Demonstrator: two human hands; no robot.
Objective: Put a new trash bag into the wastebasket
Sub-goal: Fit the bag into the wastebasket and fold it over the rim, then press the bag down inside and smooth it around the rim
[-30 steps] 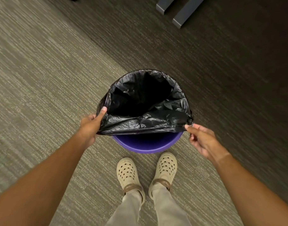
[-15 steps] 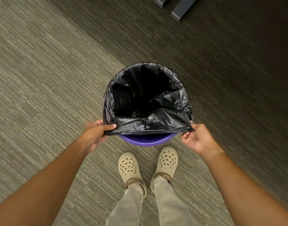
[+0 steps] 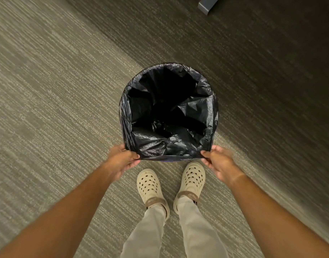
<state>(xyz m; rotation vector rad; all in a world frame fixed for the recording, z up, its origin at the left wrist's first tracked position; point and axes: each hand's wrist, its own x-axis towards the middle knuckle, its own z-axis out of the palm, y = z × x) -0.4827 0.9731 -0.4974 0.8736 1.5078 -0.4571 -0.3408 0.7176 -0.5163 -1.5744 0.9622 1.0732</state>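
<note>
A black trash bag (image 3: 152, 144) lines the round wastebasket, its mouth spread over the far and side rim. Only a thin purple sliver of the wastebasket (image 3: 166, 161) shows under the bag's near edge. My left hand (image 3: 122, 159) pinches the bag's near-left hem. My right hand (image 3: 218, 161) pinches the near-right hem. Between them the hem runs taut and straight along the near rim. The bag's inside is dark and crumpled.
The wastebasket stands on striped grey carpet, which turns darker to the right. My feet in cream clogs (image 3: 148, 185) stand just in front of it. A grey furniture leg (image 3: 206, 5) sits at the top edge.
Both hands have pulled the bag's near hem toward me and down over the near rim. The exposed purple rim has shrunk to a sliver. The bag's mouth is wider open.
</note>
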